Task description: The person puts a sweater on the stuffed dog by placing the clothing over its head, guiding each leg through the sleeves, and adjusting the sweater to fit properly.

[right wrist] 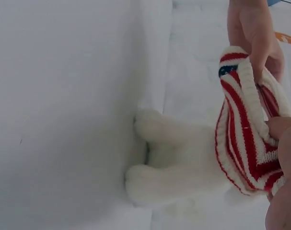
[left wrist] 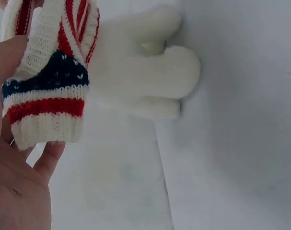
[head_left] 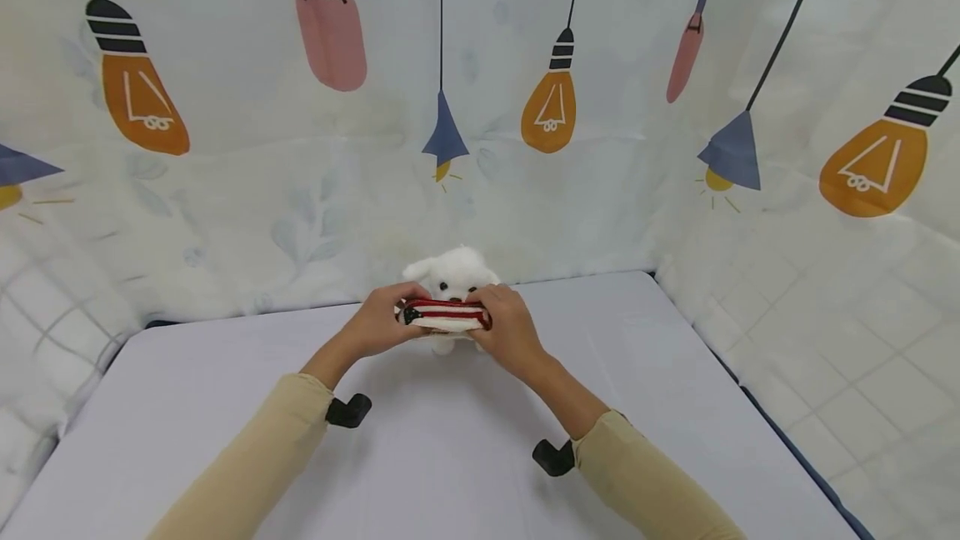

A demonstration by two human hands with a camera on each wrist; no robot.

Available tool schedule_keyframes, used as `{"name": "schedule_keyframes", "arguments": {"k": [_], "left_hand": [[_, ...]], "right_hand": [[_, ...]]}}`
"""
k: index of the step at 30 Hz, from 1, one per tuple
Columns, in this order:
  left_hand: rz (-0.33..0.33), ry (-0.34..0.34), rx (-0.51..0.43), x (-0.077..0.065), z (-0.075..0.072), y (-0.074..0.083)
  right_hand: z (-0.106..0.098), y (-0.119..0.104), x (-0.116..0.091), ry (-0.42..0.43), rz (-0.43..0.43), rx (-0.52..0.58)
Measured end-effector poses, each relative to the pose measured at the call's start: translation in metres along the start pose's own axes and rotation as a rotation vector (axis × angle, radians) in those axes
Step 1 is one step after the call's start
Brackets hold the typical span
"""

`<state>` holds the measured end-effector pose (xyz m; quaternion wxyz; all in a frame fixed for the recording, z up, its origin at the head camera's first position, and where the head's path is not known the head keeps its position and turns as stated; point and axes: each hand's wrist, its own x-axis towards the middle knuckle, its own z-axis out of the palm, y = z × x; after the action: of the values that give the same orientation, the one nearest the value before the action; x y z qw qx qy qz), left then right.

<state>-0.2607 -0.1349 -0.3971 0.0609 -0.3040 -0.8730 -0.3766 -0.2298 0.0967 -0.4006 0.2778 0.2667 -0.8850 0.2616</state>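
A small knitted sweater [head_left: 447, 315], striped red and white with a dark blue patch, is stretched sideways between both hands. My left hand [head_left: 381, 323] grips its left end, thumb against the knit. At the other end my right hand [head_left: 510, 327] holds the edge, the thumb at the opening in the right wrist view. Directly behind stands a white plush dog [head_left: 457, 263], its face partly covered by the sweater. Its pale legs [left wrist: 174, 72] reach the table in the left wrist view. A ribbed cuff [left wrist: 47, 129] hangs by my left palm.
The table [head_left: 435, 457] has a pale, smooth cover. Close behind the plush dog rises a curtain [head_left: 360, 190] printed with lamps and bulbs; it continues along both sides. Black wrist mounts [head_left: 348, 412] stick out from the beige sleeves [head_left: 255, 457].
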Motion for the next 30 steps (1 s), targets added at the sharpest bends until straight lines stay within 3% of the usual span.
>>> {"name": "schedule_keyframes", "arguments": {"k": [8,18,22,25,30], "left_hand": [[0.047,0.111,0.142,0.006,0.014,-0.003],[0.169,0.342,0.356,0.013,0.021,-0.003],[0.176,0.355,0.393,0.018,0.020,-0.003],[0.162,0.321,0.385,0.021,0.020,-0.004],[0.120,0.252,0.334,0.022,0.023,-0.007]], "right_hand": [[0.009,0.017,-0.001,0.122,-0.005,-0.072],[0.014,0.034,0.004,0.048,0.051,0.122],[0.013,0.041,0.007,-0.050,0.049,0.157],[0.012,0.045,0.009,-0.129,0.051,0.160],[0.015,0.048,0.009,-0.159,0.059,0.157]]}}
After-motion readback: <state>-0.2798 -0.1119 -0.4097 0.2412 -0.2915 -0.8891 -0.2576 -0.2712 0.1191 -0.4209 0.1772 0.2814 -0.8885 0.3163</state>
